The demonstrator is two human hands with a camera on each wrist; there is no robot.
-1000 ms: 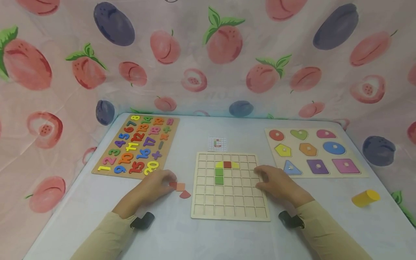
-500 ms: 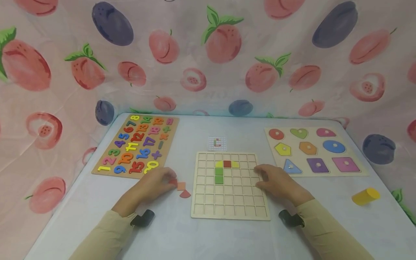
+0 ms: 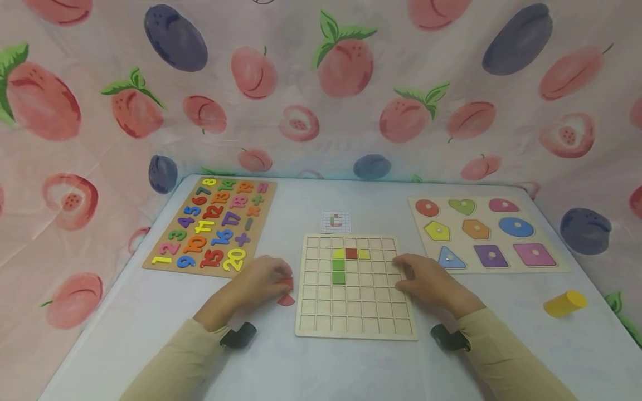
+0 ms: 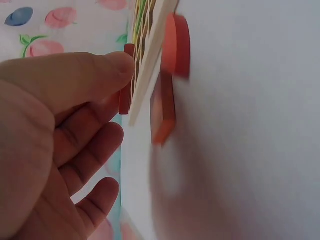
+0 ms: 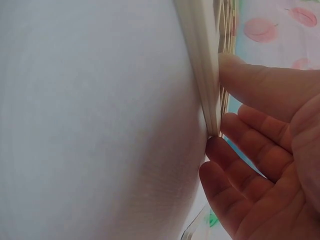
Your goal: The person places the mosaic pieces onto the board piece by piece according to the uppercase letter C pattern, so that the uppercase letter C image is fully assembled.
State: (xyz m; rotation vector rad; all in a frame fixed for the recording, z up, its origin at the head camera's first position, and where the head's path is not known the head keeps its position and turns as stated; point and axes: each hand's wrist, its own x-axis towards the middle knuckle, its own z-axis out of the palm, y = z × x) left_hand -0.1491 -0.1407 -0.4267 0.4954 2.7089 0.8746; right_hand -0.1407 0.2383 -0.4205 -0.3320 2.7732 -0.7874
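Observation:
My left hand [image 3: 263, 284] pinches a red square tile [image 4: 125, 102] between thumb and fingers, raised off the table just left of the wooden grid board [image 3: 356, 326]. Below it in the left wrist view lie an orange square tile [image 4: 163, 110] and a red quarter-circle tile [image 4: 177, 46]; in the head view the orange one is hidden. On the board, green squares [image 3: 338, 270] run down below a row made of a red square [image 3: 351, 253] between two yellow tiles [image 3: 364, 254]. My right hand [image 3: 426, 281] rests with relaxed fingers at the board's right edge, thumb touching it.
Behind the board lies a small pattern card [image 3: 335, 221]. A number puzzle [image 3: 205, 223] is at the left and a knobbed shape puzzle [image 3: 491, 234] at the right. A yellow cylinder [image 3: 564, 304] lies on the far right of the white table [image 3: 361, 373].
My left hand has picked up the red square tile from the table and moved right with it, over the orange tile. The right hand stays at the board's edge.

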